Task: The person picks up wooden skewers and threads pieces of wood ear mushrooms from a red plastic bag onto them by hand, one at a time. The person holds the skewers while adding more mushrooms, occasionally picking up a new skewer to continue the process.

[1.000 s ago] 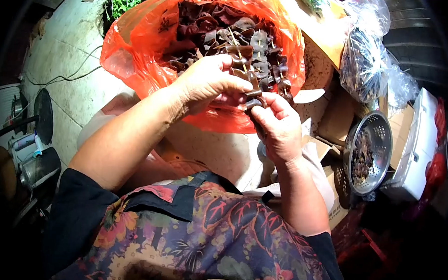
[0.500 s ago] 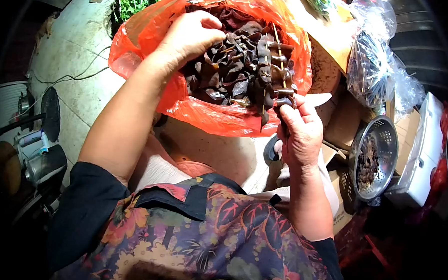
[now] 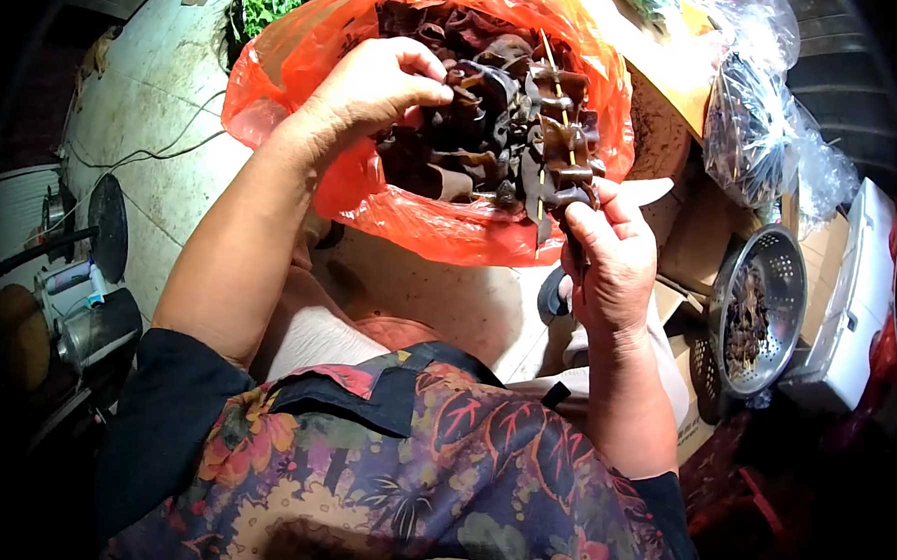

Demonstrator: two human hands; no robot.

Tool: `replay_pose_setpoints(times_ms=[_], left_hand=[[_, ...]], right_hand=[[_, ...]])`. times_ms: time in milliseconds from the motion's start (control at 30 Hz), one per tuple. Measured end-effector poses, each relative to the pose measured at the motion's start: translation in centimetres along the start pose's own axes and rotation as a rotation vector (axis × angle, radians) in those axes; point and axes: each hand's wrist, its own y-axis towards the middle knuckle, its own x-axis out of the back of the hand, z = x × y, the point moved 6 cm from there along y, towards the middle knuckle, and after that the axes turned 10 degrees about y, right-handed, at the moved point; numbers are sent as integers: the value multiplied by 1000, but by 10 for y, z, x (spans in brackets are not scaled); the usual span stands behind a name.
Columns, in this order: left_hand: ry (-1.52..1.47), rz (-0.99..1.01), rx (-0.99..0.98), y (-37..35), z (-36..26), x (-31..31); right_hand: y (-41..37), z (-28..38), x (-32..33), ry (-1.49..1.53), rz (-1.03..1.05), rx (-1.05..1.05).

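Note:
In the head view an orange-red plastic bag (image 3: 277, 77) stands open, filled with dark brown wood ear mushrooms (image 3: 443, 183), many threaded on thin wooden skewers. My left hand (image 3: 377, 87) reaches over the bag's left side, thumb and fingers pinched on a dark wood ear piece, a pale skewer tip showing beside it. At the bag's front right, my right hand (image 3: 610, 252) grips the lower end of a skewer of wood ear (image 3: 567, 125), which points away from me with its folded pieces lined up along the stick. Another loaded skewer lies just left of it.
A steel colander (image 3: 794, 285) holding dark scraps stands at right, beside a white foam box (image 3: 847, 312). Behind it sits a clear plastic bag of skewers (image 3: 740, 133). Leafy greens (image 3: 281, 0) lie at the far left, and cables (image 3: 154, 155) cross the floor tiles.
My left hand has turned slightly and now pinches a wood ear piece among the pile, where the pieces have shifted. My right hand keeps its grip on the skewer, almost unmoved.

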Motion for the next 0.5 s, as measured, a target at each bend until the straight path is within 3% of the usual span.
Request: replay_pose_setpoints(times_ms=[133,200,500], left_hand=[[-39,-61,-50,4,4,13],[-156,-191,-89,5,7,22],[-582,-67,-245,-5,-18,20]], right_hand=[[0,-1,-5,-20,-27,-4],[1,-2,-4,-21,-19,-16],[-1,-1,-7,-19,39,-31]])
